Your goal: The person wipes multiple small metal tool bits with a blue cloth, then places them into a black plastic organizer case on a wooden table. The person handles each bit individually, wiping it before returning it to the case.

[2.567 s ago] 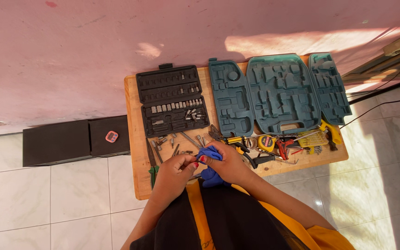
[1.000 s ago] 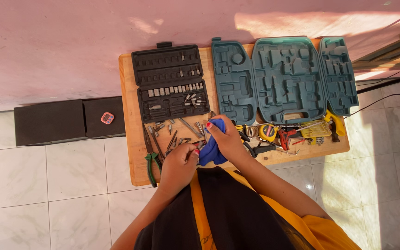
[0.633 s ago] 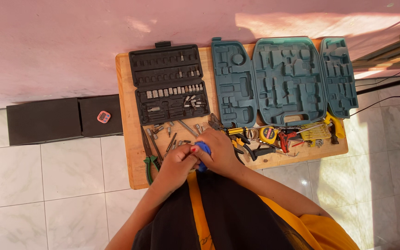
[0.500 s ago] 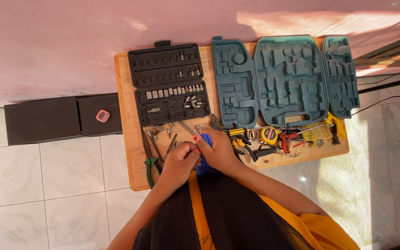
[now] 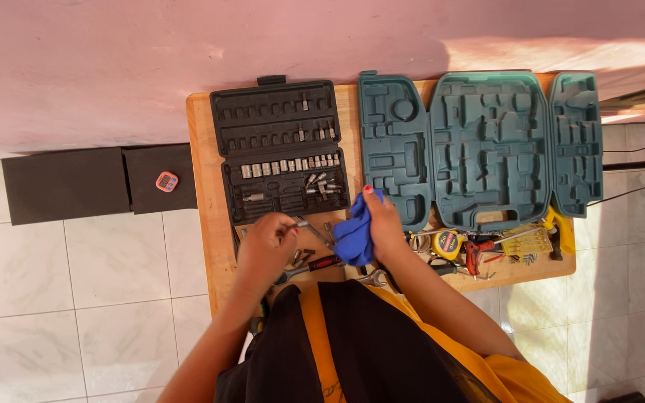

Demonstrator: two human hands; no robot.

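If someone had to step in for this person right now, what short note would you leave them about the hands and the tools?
Left hand: pinching a small metal tool piece just below the black socket case.
Right hand: gripping a blue cloth.
Both sit over the wooden table.
Black socket case: partly filled.
Teal tool case: moulded slots look empty.
Still loose on the table: bits, tape measure, red-handled pliers.

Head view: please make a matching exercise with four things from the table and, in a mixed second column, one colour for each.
Things:
1. cloth in the right hand
2. open socket case
3. big empty tool case
4. tape measure

Colours:
A. teal
B. yellow
C. blue
D. black

Pairs: 1-C, 2-D, 3-A, 4-B
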